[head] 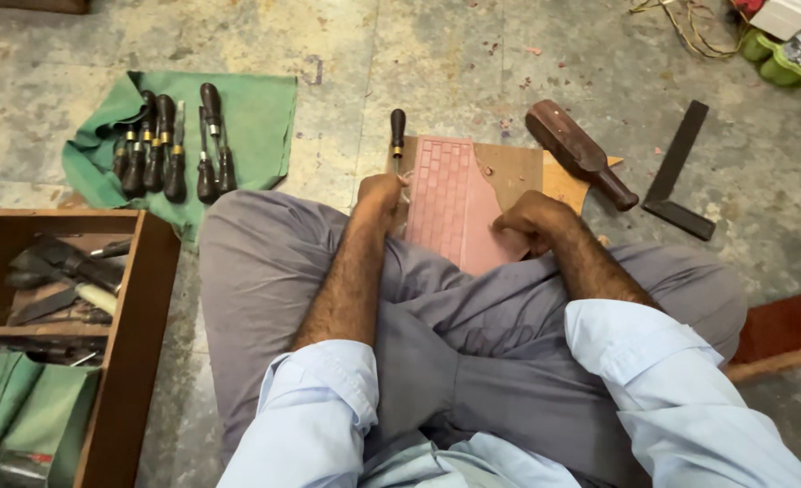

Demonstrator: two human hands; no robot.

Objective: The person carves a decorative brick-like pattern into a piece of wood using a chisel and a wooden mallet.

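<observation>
I see my left hand [381, 192] clamped on a chisel [398, 134] pointing away along the pink board's [450, 203] left edge (long axis too), right hand's fingers [520, 226] pressing its right side.

Six dark-handled chisels [167, 145] lie on one green cloth [256, 117], a seventh chisel [398, 133] apart. One wooden mallet [579, 152], one try square [681, 172], one pink grid-cut panel [450, 203], one wooden toolbox [138, 298]

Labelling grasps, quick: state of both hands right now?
Left hand: closed on the dark wooden-handled chisel.
Right hand: holding nothing, fingers curled, pressing on the reddish carved wooden panel.
</observation>
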